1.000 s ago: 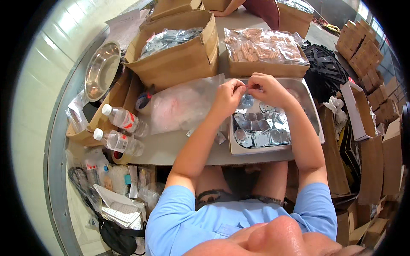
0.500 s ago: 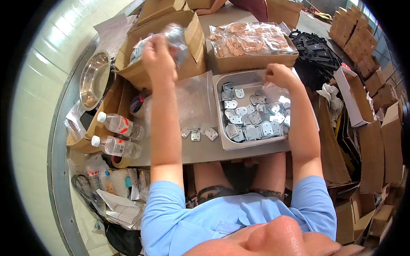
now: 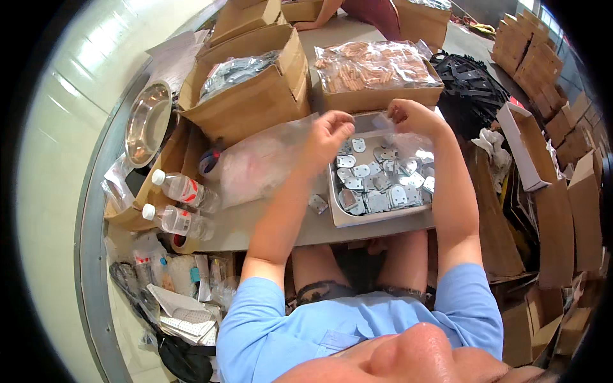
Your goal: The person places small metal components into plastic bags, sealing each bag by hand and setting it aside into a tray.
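Observation:
My right hand (image 3: 415,119) pinches a small clear plastic bag (image 3: 408,144) above the far right part of a white tray (image 3: 348,219). Inside the tray lie many rounded silver metal plates (image 3: 378,185) with holes. Just left of the bag, over the tray's far left corner, my left hand (image 3: 331,135) has its thumb and fingers apart, and I see nothing in it. Beneath my left forearm, a pile of flat clear plastic bags (image 3: 258,166) lies on the table. One loose metal plate (image 3: 318,203) rests beside the tray.
Behind the bags stands a cardboard box (image 3: 246,105) containing filled clear packets (image 3: 236,73). Another box (image 3: 383,97) holds bagged copper-coloured pieces. Two water bottles (image 3: 185,191) and a metal bowl (image 3: 148,124) are on the left. Black parts (image 3: 476,83) lie far right; a co-worker's arm (image 3: 319,14) reaches in beyond.
My left hand has come back from the cardboard box to beside my right hand. The blurred clear packet it had there is no longer in it. My right hand keeps the bag.

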A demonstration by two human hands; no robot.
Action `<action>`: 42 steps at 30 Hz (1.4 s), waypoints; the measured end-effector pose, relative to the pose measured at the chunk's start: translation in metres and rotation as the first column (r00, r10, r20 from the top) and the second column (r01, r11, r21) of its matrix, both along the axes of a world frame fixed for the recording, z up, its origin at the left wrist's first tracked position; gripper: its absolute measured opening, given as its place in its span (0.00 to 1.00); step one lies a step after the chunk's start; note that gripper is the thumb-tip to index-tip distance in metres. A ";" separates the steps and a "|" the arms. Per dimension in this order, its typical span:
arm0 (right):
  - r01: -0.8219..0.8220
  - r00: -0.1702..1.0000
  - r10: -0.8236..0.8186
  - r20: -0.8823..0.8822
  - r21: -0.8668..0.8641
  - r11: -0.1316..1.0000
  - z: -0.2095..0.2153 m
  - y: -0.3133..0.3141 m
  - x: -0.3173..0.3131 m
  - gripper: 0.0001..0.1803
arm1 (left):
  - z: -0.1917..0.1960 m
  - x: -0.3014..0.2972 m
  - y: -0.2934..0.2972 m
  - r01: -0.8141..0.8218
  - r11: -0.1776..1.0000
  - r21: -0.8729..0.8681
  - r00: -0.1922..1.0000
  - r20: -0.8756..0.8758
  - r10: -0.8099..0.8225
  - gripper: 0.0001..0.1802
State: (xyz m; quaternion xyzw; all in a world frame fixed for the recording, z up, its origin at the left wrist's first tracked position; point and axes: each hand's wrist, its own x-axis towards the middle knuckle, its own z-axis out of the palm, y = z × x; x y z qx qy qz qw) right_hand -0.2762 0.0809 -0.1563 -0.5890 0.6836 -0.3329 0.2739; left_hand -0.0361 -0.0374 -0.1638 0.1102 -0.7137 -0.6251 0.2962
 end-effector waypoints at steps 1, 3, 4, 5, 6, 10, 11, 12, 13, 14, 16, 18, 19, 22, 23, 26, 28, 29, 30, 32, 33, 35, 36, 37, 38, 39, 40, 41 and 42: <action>-0.003 1.000 0.003 -0.003 0.000 1.000 0.003 0.000 0.006 0.18 | -0.009 -0.002 0.002 0.027 0.998 -0.059 0.998 0.050 -0.024 0.17; -0.151 0.858 0.160 0.488 -0.058 0.987 0.024 0.000 0.040 0.15 | -0.025 -0.005 0.007 0.008 0.999 -0.045 0.999 -0.042 -0.010 0.24; -0.201 0.826 0.222 0.517 -0.097 0.975 0.021 -0.005 0.043 0.13 | -0.028 -0.004 0.007 0.004 0.999 -0.044 0.999 -0.043 -0.006 0.24; -0.206 0.825 0.224 0.519 -0.093 0.974 0.021 -0.006 0.046 0.13 | -0.026 0.000 0.012 0.037 0.998 0.056 0.998 -0.049 -0.035 0.27; -0.193 0.792 0.219 0.570 -0.106 0.975 0.022 -0.007 0.050 0.12 | -0.026 0.002 0.014 0.071 0.985 0.156 0.996 -0.059 -0.063 0.29; -0.148 0.726 0.234 0.646 -0.185 0.971 0.016 -0.014 0.052 0.08 | -0.031 0.003 0.003 0.188 0.882 0.433 0.981 -0.135 -0.143 0.19; -0.114 0.729 0.237 0.642 -0.228 0.967 0.015 -0.017 0.054 0.08 | -0.032 0.004 0.001 0.186 0.883 0.431 0.981 -0.136 -0.140 0.19; -0.116 0.730 0.239 0.641 -0.229 0.966 0.014 -0.019 0.056 0.08 | -0.034 0.005 -0.001 0.150 0.873 0.465 0.987 -0.120 -0.106 0.14; -0.065 0.747 0.209 0.631 -0.244 0.968 0.013 -0.022 0.058 0.07 | -0.036 0.006 -0.003 0.114 0.860 0.497 0.992 -0.103 -0.072 0.10; -0.012 0.764 0.174 0.622 -0.256 0.967 0.012 -0.023 0.061 0.07 | -0.032 0.007 -0.001 0.146 0.845 0.515 0.986 -0.144 -0.083 0.06; 0.034 0.797 0.144 0.587 -0.282 0.959 0.007 -0.026 0.064 0.06 | -0.029 0.008 0.001 0.181 0.810 0.558 0.980 -0.175 -0.098 0.07; 0.073 0.826 0.118 0.551 -0.312 0.947 0.002 -0.031 0.070 0.05 | -0.028 0.009 0.002 0.212 0.774 0.596 0.973 -0.206 -0.108 0.08; 0.113 0.914 0.039 0.403 -0.347 0.931 -0.001 -0.033 0.073 0.04 | -0.027 0.009 0.003 0.210 0.776 0.595 0.973 -0.201 -0.109 0.08; 0.157 0.987 -0.121 0.110 -0.430 0.889 -0.001 -0.035 0.088 0.04 | -0.027 0.009 0.005 0.147 0.819 0.555 0.981 -0.187 -0.050 0.10; 0.164 0.980 -0.199 -0.023 -0.476 0.864 0.001 -0.035 0.092 0.05 | -0.026 0.010 0.005 0.089 0.855 0.511 0.983 -0.182 0.006 0.10; 0.125 0.974 -0.214 -0.069 -0.626 0.770 0.014 -0.031 0.102 0.07 | -0.027 0.013 -0.003 -0.108 0.935 0.339 0.977 -0.138 0.164 0.12; 0.120 0.982 -0.187 -0.038 -0.636 0.762 0.023 -0.027 0.110 0.08 | -0.026 0.014 -0.004 -0.179 0.946 0.270 0.969 -0.117 0.217 0.12; 0.039 0.997 -0.075 -0.036 -0.590 0.806 0.026 -0.023 0.116 0.09 | -0.025 0.013 -0.003 -0.239 0.951 0.197 0.960 -0.100 0.262 0.13; -0.046 0.999 0.038 -0.026 -0.544 0.838 0.026 -0.022 0.119 0.10 | -0.024 0.013 -0.002 -0.239 0.951 0.197 0.960 -0.098 0.262 0.13; -0.046 0.997 0.072 0.035 -0.499 0.865 0.020 -0.024 0.118 0.11 | -0.022 0.013 0.000 -0.211 0.969 0.128 0.967 -0.117 0.226 0.13; -0.050 0.990 0.104 0.096 -0.454 0.890 0.018 -0.025 0.119 0.11 | -0.022 0.013 0.000 -0.208 0.970 0.127 0.968 -0.114 0.222 0.13; -0.030 0.991 0.088 0.104 -0.460 0.888 0.018 -0.024 0.118 0.10 | -0.019 0.015 0.000 -0.264 0.964 0.020 0.962 -0.066 0.265 0.13; -0.019 0.989 0.080 0.125 -0.424 0.905 0.019 -0.023 0.118 0.09 | -0.016 0.016 0.000 -0.264 0.964 0.020 0.962 -0.065 0.264 0.13; -0.009 0.987 0.071 0.146 -0.387 0.922 0.021 -0.022 0.118 0.08 | -0.013 0.018 0.000 -0.266 0.963 -0.040 0.963 -0.043 0.265 0.13; -0.008 0.987 0.071 0.148 -0.388 0.922 0.022 -0.021 0.118 0.08 | -0.011 0.020 0.000 -0.267 0.958 -0.100 0.964 -0.021 0.266 0.13; -0.010 0.992 0.054 0.112 -0.360 0.933 0.023 -0.021 0.118 0.07 | -0.011 0.022 -0.001 -0.267 0.958 -0.101 0.964 -0.020 0.266 0.13; -0.011 0.996 0.039 0.076 -0.332 0.943 0.023 -0.021 0.118 0.05 | -0.011 0.023 -0.002 -0.257 0.955 -0.150 0.966 -0.009 0.259 0.12; -0.008 0.996 0.036 0.078 -0.332 0.943 0.022 -0.022 0.117 0.05 | -0.011 0.023 -0.001 -0.244 0.950 -0.196 0.968 0.003 0.250 0.12; -0.032 0.994 -0.014 -0.111 -0.400 0.916 0.019 -0.024 0.115 0.05 | -0.010 0.023 0.000 -0.241 0.950 -0.196 0.969 0.005 0.247 0.12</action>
